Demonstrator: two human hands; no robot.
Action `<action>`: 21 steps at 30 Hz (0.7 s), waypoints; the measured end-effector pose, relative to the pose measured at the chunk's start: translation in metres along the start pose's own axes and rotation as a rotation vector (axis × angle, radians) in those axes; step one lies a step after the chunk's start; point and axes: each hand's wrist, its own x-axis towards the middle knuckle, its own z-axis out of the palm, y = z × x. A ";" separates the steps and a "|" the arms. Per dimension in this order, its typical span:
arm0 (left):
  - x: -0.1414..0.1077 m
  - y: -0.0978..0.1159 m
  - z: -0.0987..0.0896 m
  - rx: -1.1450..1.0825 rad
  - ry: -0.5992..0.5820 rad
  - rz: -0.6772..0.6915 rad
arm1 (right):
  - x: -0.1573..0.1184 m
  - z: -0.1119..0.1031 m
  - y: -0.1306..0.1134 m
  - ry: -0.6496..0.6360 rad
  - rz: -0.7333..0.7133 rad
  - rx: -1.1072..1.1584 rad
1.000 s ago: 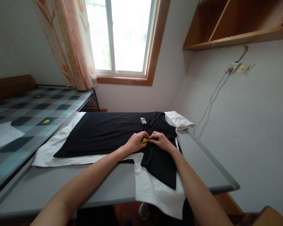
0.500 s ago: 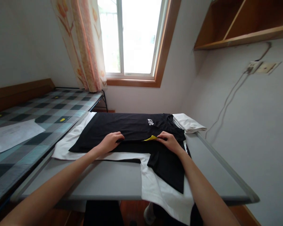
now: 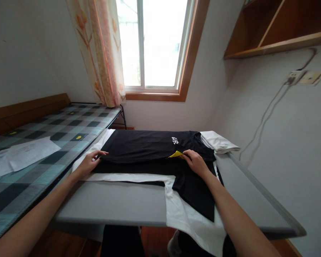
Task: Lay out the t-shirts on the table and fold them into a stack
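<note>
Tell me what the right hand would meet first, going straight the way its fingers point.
Most likely the yellow piece at an edge of the black shirt; the right hand seems to touch it, though depth is unclear.

- T-shirt [image 3: 149,144]: on the table [image 3: 117,203], atop a second shirt [image 3: 184,216]; clock centre, twelve toward the window [image 3: 162,46].
- Second shirt: extends over the table's near edge at five o'clock.
- Folded garment [image 3: 219,142]: on the table, three o'clock, at the T-shirt's neck end.
- Mattress [image 3: 56,132]: nine o'clock, alongside the table; papers [image 3: 32,153] lie on it.
- Curtain [image 3: 105,53]: eleven o'clock, at the window's left side.
- Shelf [image 3: 283,44]: two o'clock; power socket [image 3: 296,76] below.
</note>
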 end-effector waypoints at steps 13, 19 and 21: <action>0.007 0.004 -0.007 0.012 0.027 0.045 | -0.002 -0.011 -0.004 -0.071 -0.133 -0.332; -0.012 0.004 -0.023 -0.035 -0.052 0.016 | -0.019 -0.030 -0.013 -0.066 -0.240 -0.264; -0.020 0.004 -0.032 -0.056 -0.082 -0.020 | -0.026 -0.036 -0.020 -0.071 -0.268 -0.253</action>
